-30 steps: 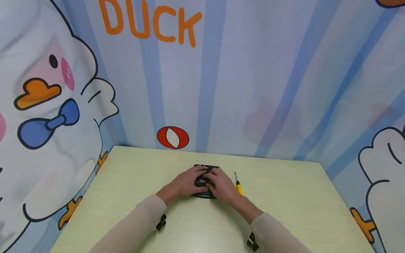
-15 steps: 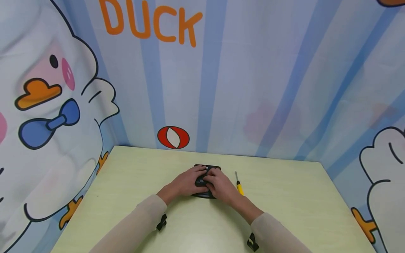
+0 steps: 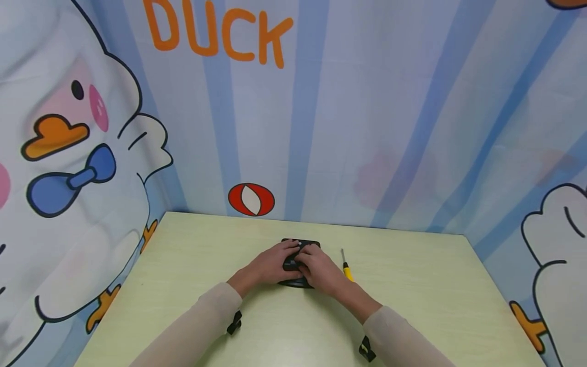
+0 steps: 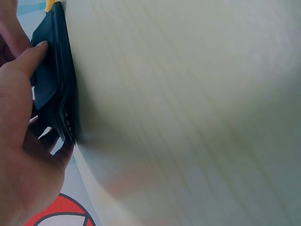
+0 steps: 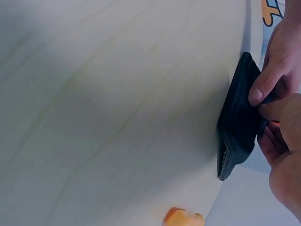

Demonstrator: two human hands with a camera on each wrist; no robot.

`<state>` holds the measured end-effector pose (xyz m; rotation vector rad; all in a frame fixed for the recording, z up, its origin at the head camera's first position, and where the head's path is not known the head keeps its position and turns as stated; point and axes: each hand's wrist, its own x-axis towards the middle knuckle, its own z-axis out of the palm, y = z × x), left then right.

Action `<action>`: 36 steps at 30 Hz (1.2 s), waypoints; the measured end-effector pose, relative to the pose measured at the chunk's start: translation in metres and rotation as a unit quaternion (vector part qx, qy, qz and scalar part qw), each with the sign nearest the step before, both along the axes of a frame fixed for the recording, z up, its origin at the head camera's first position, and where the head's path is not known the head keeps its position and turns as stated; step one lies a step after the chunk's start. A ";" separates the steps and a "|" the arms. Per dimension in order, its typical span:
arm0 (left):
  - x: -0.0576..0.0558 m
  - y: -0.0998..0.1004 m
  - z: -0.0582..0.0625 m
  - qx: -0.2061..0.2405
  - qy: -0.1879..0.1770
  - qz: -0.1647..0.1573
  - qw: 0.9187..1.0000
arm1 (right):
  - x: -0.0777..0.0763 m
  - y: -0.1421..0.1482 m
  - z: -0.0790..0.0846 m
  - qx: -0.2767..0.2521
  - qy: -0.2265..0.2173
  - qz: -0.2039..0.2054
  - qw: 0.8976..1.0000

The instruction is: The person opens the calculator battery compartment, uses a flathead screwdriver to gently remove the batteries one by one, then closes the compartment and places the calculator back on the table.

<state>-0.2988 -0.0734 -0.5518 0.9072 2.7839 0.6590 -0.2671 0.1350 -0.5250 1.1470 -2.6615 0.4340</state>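
A flat black plastic device [image 3: 299,282] with rounded corners lies on the table under both hands. A row of small slots shows along its side edge [image 4: 67,121] in the left wrist view. My left hand [image 3: 275,263] holds its left side, thumb on the upper face and fingers at the far side. My right hand [image 3: 322,270] reaches over from the right, with curled thumb and fingers gripping at the device's middle. Those fingers cover the exact part they touch. Just right of that hand lies a screwdriver [image 3: 347,271] with a yellow and black handle.
The pale yellow table [image 3: 412,290] stretches out on both sides of the hands. Behind it hangs a blue-striped cloth [image 3: 348,127] printed with ducks and lettering. Black straps [image 3: 234,323] sit below the cuffs.
My right thumb and fingers shift very slightly on the device. The device, the left hand and the screwdriver stay in place.
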 end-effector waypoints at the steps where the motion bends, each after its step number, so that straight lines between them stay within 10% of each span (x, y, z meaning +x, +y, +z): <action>1: 0.000 0.000 0.000 0.001 -0.001 0.001 1.000 | 0.000 0.000 0.000 0.000 -0.001 0.000 1.000; 36: -0.002 0.000 0.001 -0.013 -0.001 -0.001 1.000 | -0.004 0.017 0.002 -0.040 0.004 -0.001 0.999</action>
